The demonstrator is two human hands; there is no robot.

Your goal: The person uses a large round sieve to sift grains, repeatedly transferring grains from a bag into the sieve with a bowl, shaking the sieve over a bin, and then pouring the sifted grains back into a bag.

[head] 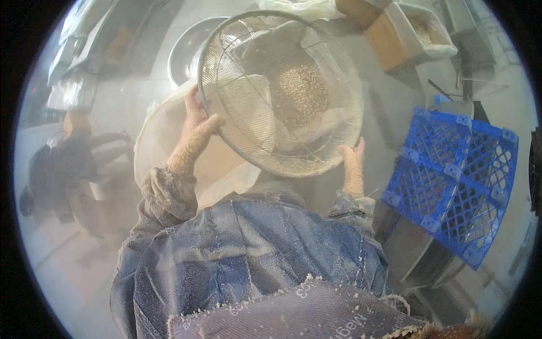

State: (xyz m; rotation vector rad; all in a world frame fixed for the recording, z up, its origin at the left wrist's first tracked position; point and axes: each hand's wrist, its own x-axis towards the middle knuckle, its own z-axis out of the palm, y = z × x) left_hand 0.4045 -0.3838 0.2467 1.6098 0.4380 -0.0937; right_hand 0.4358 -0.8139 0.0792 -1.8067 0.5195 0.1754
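Note:
A large round wire-mesh sieve (296, 163) is held between my hands, its rim tilted. A mound of pale tan granules (302, 93) shows within its ring, right of the middle. My left hand (199, 116) grips the left side of the rim, thumb and fingers spread along it. At the lower right, my right hand (355, 159) holds the rim, its fingers partly hidden behind the mesh. Pale dust coats both forearms and sleeves. Under the sieve on the left is a wide, pale-rimmed container or lined opening (163, 135), partly covered from view.
A shiny metal basin (180, 55) stands behind the sieve. Cardboard boxes with plastic liners (387, 40) are at the far right. A blue plastic lattice pallet (451, 182) is to my right. Another person (63, 169), blurred by haze, bends over at the left.

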